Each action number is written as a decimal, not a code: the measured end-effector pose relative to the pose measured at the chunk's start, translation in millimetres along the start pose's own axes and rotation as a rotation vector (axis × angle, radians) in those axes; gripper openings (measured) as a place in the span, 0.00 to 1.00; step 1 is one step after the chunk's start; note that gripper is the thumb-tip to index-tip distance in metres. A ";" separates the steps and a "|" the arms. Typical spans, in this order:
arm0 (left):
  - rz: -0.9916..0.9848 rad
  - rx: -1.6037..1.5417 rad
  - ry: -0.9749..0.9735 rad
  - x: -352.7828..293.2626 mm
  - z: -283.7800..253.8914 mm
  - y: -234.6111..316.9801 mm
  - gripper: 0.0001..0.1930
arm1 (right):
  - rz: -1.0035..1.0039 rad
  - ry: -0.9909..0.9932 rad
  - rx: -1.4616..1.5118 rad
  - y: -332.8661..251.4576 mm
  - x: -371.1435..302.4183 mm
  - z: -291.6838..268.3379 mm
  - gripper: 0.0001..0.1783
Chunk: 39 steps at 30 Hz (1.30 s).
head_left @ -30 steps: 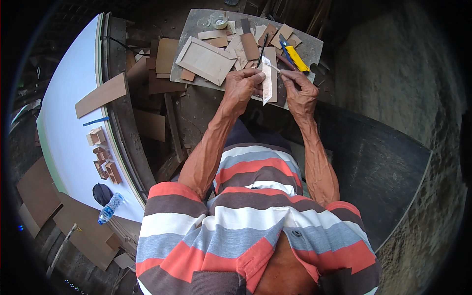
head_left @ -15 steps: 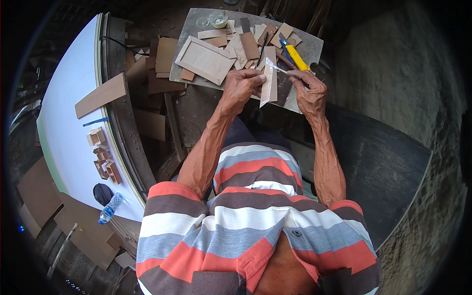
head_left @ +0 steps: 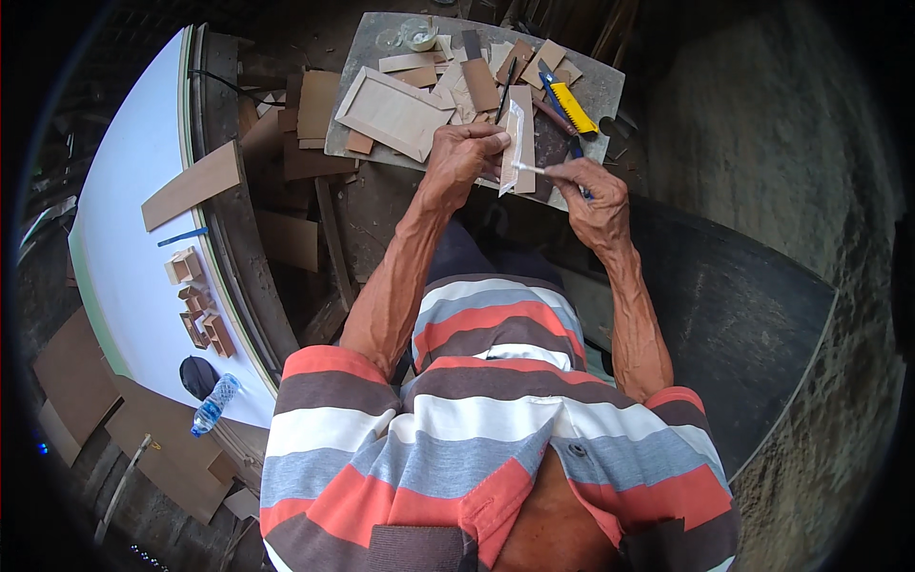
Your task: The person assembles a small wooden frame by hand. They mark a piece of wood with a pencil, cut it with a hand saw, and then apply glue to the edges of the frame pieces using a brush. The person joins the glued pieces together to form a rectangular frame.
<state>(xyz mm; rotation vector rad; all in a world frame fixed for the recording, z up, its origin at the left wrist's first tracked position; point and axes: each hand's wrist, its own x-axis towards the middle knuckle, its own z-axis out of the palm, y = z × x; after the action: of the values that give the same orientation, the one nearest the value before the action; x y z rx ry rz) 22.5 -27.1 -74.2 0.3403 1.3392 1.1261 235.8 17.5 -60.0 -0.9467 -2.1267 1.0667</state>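
Note:
My left hand (head_left: pixel 462 157) is closed on a narrow, pale wooden strip (head_left: pixel 511 153) with slanted ends, pinched along its left side. White paste-like stuff runs along the strip's edges. Between the fingers of my right hand (head_left: pixel 593 194) is a thin stick (head_left: pixel 534 170), whose white tip touches or hovers just over the strip's lower part. Behind the strip, another pale wooden piece (head_left: pixel 523 103) lies on the small grey worktable (head_left: pixel 357 95). A flat wooden panel with a raised frame (head_left: pixel 396 112) rests left of my left hand.
A yellow utility knife (head_left: pixel 574 107) lies beyond my right hand. Wood scraps (head_left: pixel 481 84) cover the table's middle, with a small glass jar (head_left: pixel 419 36) at the far edge. A white board (head_left: pixel 133 210) on the left bears small wooden boxes (head_left: pixel 195 302) and a plastic bottle (head_left: pixel 215 404).
My right hand has moved slightly down, bringing the stick's tip from the strip's upper part to its lower part. The left hand keeps hold of the strip, which stands more upright.

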 end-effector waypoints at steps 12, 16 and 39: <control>-0.011 0.009 0.015 -2.4 0.3 9.0 0.09 | 0.100 0.012 0.022 4.4 16.5 4.9 0.06; -0.016 -0.029 0.077 6.1 -16.0 -1.4 0.08 | 0.067 -0.109 0.085 -3.8 2.4 8.7 0.06; 0.242 0.414 0.593 -22.5 -128.4 -66.2 0.09 | -0.233 -0.090 -0.751 89.2 269.5 187.6 0.10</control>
<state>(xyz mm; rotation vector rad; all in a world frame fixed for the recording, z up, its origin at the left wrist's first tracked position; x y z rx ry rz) -57.4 -126.0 -146.4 0.5018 2.1120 1.1935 -30.5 188.3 -185.2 -0.9328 -2.6880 0.1742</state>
